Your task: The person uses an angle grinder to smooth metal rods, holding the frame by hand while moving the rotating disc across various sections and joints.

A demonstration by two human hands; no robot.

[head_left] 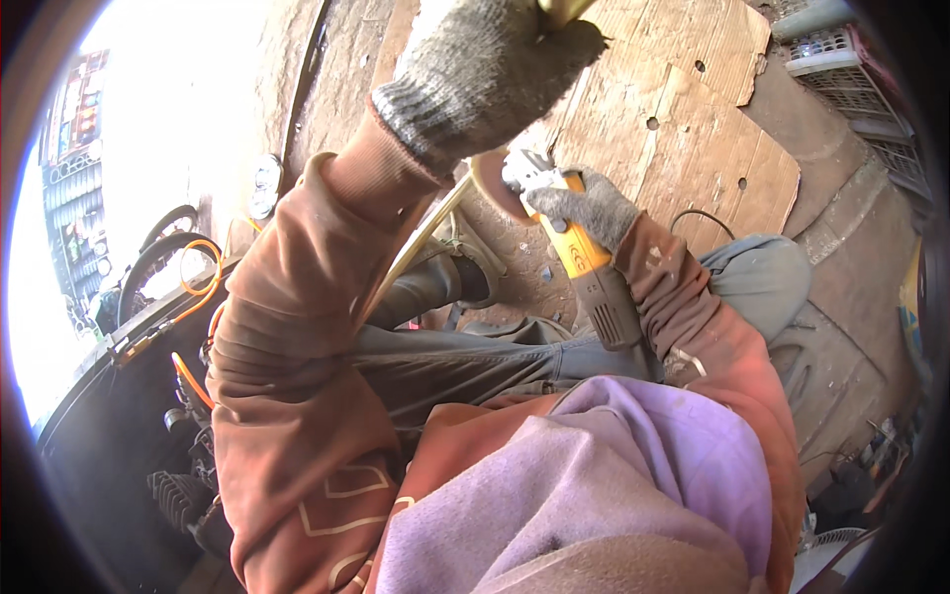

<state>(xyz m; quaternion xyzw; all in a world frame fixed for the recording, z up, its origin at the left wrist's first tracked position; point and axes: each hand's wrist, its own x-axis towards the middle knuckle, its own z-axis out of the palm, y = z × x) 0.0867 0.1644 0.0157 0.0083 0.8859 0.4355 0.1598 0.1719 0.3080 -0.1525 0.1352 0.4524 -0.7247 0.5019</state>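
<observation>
My left hand (480, 74), in a grey knit glove, is raised at the top of the view. Its fingers are closed round a long, pale yellowish bar (427, 230). The bar shows above the fist and again below the wrist, slanting down toward my leg. In a similar glove, my right hand (597, 206) grips a yellow and dark grey angle grinder (578, 252) near its metal head. The grinder's brown disc (493, 186) lies right beside the bar, under my left wrist. Whether disc and bar touch, I cannot tell.
Flattened cardboard (683, 129) covers the ground ahead. A white plastic crate (856, 84) stands at the far right. At left are an orange hose (201, 297) and a wheel (148, 272). My shoe (477, 277) and bent legs sit close below the grinder.
</observation>
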